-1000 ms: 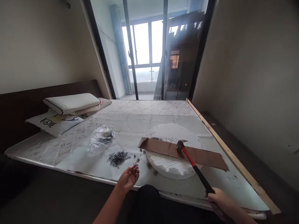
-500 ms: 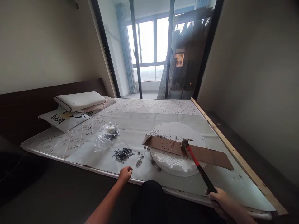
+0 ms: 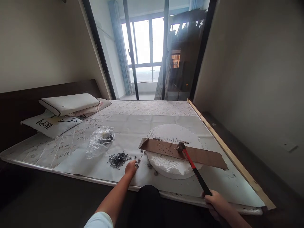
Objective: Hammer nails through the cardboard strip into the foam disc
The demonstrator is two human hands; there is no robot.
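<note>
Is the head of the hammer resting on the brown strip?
Yes, the hammer head lies on the brown strip, its handle in the right hand.

A red-and-black hammer [image 3: 192, 166] lies on a brown board [image 3: 182, 153] over a white foam disc [image 3: 171, 164].

- I see bare sheet [image 3: 133, 126] open toward the bed's far edge.
- Nail pile [image 3: 118, 159] and plastic bag [image 3: 99, 141] block my left; foam disc [image 3: 174, 152], brown strip [image 3: 201, 155] and hammer [image 3: 193, 167] block my right.

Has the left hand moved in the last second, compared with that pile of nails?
Yes. The left hand has reached forward onto the sheet, now right beside the pile of nails.
</note>
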